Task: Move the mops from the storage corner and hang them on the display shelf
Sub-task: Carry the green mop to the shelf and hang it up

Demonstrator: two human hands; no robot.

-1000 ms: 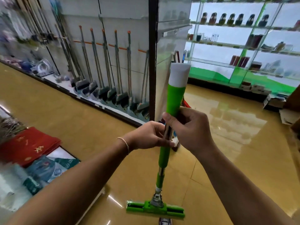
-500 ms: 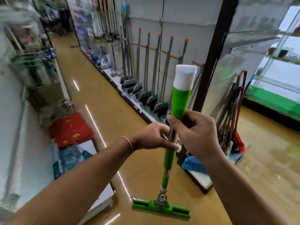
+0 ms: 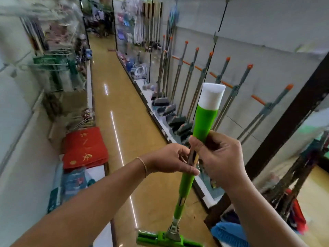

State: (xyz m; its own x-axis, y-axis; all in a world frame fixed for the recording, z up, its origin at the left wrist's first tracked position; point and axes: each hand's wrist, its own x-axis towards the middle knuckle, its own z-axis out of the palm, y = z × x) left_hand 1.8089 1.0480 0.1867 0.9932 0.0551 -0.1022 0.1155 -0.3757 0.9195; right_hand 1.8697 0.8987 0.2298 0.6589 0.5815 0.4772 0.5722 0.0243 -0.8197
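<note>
I carry a green mop (image 3: 204, 120) upright in front of me, its white cap at the top and its green flat head (image 3: 160, 240) near the floor. My left hand (image 3: 170, 160) grips the metal shaft below the upper green grip. My right hand (image 3: 219, 157) grips the shaft and the base of that grip just to the right. The display shelf (image 3: 267, 72), a white wall panel with an orange rail, runs along the right, and several grey mops with orange tips (image 3: 187, 86) hang on it.
A long aisle with a glossy tan floor (image 3: 114, 104) stretches ahead. Red mats (image 3: 83, 148) and packaged goods lie on a low shelf at the left. A dark post (image 3: 288, 122) stands at the right, with leaning brooms (image 3: 302, 184) and a blue brush (image 3: 229, 234) behind it.
The view has swung left, from the glass shelves at the corner to looking down the aisle. Both hands hold the green mop as before.
</note>
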